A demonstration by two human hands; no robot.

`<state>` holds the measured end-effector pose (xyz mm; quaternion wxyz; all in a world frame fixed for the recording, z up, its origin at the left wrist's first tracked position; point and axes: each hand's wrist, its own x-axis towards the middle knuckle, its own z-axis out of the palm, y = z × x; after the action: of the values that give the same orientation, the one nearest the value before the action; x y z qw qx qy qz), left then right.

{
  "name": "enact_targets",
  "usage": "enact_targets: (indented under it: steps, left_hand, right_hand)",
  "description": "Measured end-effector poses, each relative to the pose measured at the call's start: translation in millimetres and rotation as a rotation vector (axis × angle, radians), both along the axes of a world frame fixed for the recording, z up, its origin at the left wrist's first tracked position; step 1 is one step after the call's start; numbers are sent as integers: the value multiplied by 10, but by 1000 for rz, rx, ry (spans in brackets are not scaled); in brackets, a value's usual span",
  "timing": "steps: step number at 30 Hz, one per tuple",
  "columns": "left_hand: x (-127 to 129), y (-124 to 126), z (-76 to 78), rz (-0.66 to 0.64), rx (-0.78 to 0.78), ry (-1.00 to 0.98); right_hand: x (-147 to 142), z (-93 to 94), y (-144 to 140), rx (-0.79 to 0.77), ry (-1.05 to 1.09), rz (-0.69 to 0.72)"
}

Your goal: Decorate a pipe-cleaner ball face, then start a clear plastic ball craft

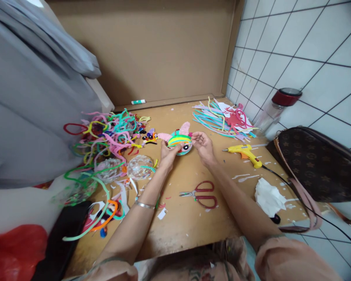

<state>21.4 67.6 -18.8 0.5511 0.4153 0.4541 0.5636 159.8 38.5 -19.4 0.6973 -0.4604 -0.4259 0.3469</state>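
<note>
A small ball-shaped craft figure (179, 141), wound in green, yellow and teal pipe cleaners with pink ears and a round eye, sits between both hands above the wooden table (187, 222). My left hand (167, 153) grips its left side; a silver bracelet circles that wrist. My right hand (203, 145) pinches its right side by the pink ear.
A tangle of coloured pipe cleaners (111, 130) and two clear balls (139, 167) lie left. Red scissors (201, 194), a yellow glue gun (245, 153), white tissue (267, 197), straight pipe cleaners (222, 119), a red-lidded jar (276, 107) and a brown bag (318, 164) lie right.
</note>
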Motion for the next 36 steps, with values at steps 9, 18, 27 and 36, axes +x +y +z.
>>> enact_targets:
  steps: [9, 18, 27, 36]
  left_hand:
    - [-19, 25, -1, 19, 27, -11]
    - [-16, 40, -15, -2, 11, -29]
    - [-31, 26, 4, -19, -10, -21]
    - [-12, 17, 8, -26, 50, -36]
  right_hand:
    - [252, 215, -188, -88, -493, -169]
    - [1001, 264, -1035, -998, -1312, -690]
    - [1130, 190, -1067, -1129, -1185, -691]
    - [950, 357, -1035, -734, -1039, -804]
